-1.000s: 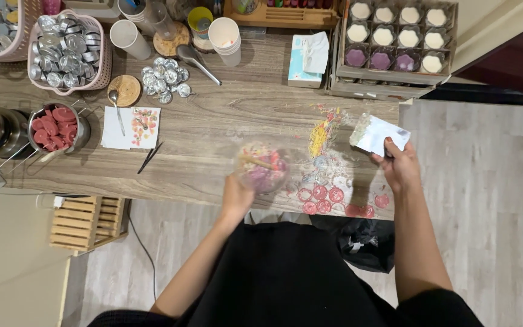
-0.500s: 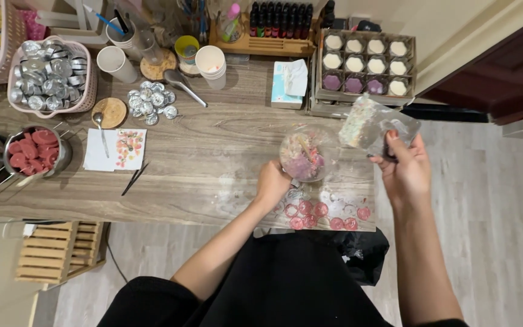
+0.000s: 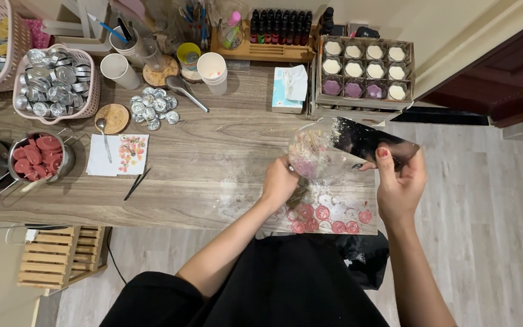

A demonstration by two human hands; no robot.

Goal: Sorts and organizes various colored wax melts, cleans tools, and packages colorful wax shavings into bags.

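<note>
- Hands work over the near edge of a wooden table [image 3: 213, 169]; the left hand [image 3: 281, 181] is curled shut on the lower left corner of a clear plastic bag [image 3: 328, 151], with the bag rising up and to the right from its knuckles.
- Right hand [image 3: 399, 178] pinches the bag's upper right edge between thumb and fingers, so the bag hangs stretched between the two hands, above the tabletop.
- Inside the bag, just right of the left hand, sits a clump of pink and pale dried bits [image 3: 307, 158].
- Below both hands lies a clear sheet with round red wax pieces [image 3: 328, 219], near the table edge.
- Beyond the right hand stands a cardboard tray of small candles [image 3: 363, 71], white and purple.
- Beyond the left hand sits a tissue box [image 3: 289, 91].
- Well to the left of the left hand are a white card with a spoon [image 3: 118, 154], a metal pot of red wax discs [image 3: 36, 158], and a pink basket of empty metal tealight cups [image 3: 55, 89].
</note>
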